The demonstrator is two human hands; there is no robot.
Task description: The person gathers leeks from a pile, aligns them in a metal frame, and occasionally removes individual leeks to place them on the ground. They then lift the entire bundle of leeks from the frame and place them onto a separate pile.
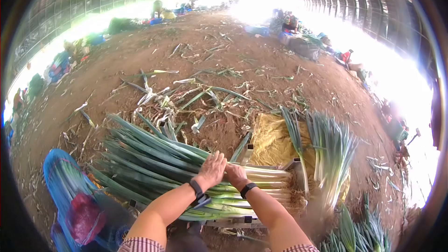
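Note:
A thick bundle of large green onions [154, 158] lies crosswise before me on a low metal frame [246, 154], leaves to the left, white stems and roots to the right. My left hand [212, 170] rests on top of the bundle where the leaves meet the stems, its fingers stretched out. Right beside it, my right hand [237, 176] is closed against the bundle's upper side, its fingertips hidden; I cannot tell what is in them. Dark bands circle both wrists. To the right, loose green onions [326, 151] lie on a yellow sheet [270, 137].
A blue net bag [60, 168] of green onions and a reddish net bundle [86, 218] are at the lower left. More green onions [357, 233] lie at the lower right. Leaf scraps [168, 95] litter the soil. Farther off, a person [290, 22] is among piles inside the tunnel greenhouse.

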